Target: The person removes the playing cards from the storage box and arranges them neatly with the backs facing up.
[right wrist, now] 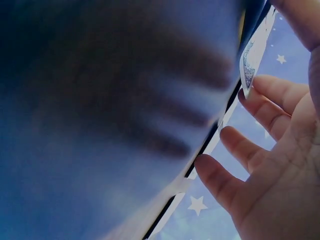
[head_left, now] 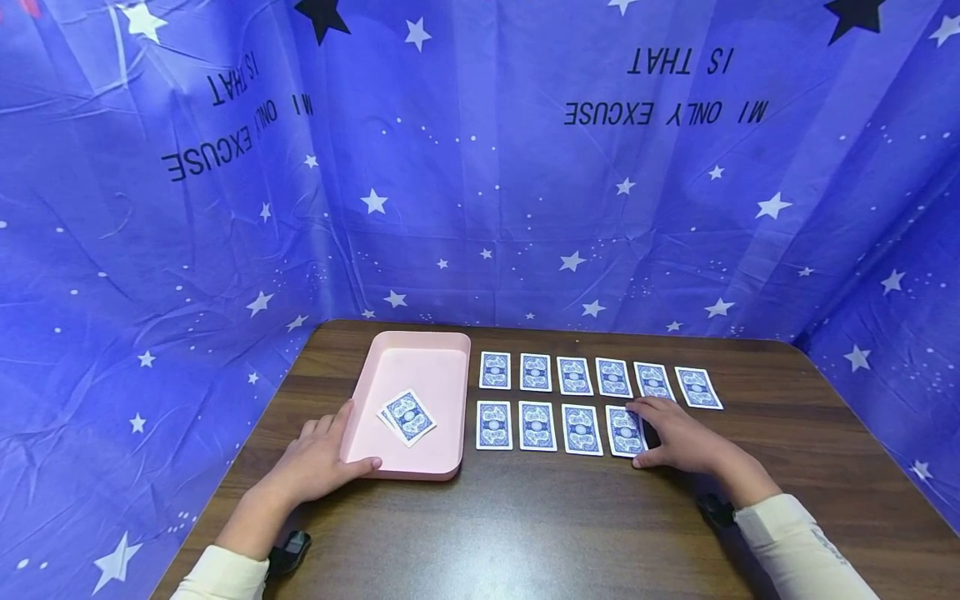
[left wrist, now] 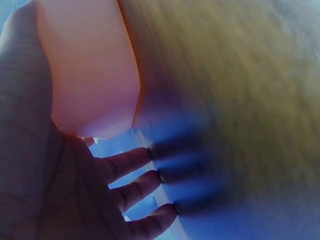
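Note:
In the head view, my left hand [head_left: 321,452] rests at the near left corner of a pink tray [head_left: 453,392], thumb along its front edge and index finger at its left side. The left wrist view shows the other fingers stretched down beside the tray's outer wall [left wrist: 95,70]. My right hand [head_left: 684,437] pinches a face-down playing card [head_left: 622,431] by its right end, thumb at the near corner and index finger at the far one. In the right wrist view that card [right wrist: 252,62] stands tilted between the fingers.
Face-down cards with blue backs lie in two rows right of the tray, including a card [head_left: 698,388] ending the far row. Overlapping cards [head_left: 410,417] lie inside the tray. Around the brown table [head_left: 525,533] hangs a blue star-printed curtain [head_left: 480,167].

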The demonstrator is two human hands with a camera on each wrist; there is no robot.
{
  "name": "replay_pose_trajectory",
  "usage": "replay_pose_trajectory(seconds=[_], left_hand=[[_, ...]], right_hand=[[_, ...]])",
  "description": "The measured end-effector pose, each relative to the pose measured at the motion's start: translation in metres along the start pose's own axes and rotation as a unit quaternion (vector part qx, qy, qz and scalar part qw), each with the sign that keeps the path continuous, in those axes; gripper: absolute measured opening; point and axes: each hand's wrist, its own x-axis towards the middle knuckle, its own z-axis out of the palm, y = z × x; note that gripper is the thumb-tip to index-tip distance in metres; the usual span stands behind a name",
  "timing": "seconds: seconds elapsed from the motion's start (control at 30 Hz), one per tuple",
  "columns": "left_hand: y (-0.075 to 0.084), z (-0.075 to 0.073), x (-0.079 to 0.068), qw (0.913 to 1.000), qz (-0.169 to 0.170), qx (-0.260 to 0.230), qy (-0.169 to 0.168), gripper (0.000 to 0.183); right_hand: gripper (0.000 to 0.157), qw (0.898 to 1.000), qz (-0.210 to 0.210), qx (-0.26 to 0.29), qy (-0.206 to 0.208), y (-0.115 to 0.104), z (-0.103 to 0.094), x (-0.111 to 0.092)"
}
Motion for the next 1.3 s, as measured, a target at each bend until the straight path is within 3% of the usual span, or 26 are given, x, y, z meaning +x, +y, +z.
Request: replay_pose_trajectory(seconds=[0.7, 1.3], left_hand=[[-0.0001, 0.0000, 0.0002, 1.0000, -0.005, 0.003, -0.004, 0.112], [-0.0014, 0.0011, -0.0002, 1.0000, -0.002, 0.002, 0.001, 0.112]], right_hand=[[0.085, 0.999, 0.034, 0.012, -0.040, -0.0048, -0.0010, 0.0012], [0.089, 0.999, 0.031, 0.013, -0.020, -0.0055, -0.0070, 0.0057]])
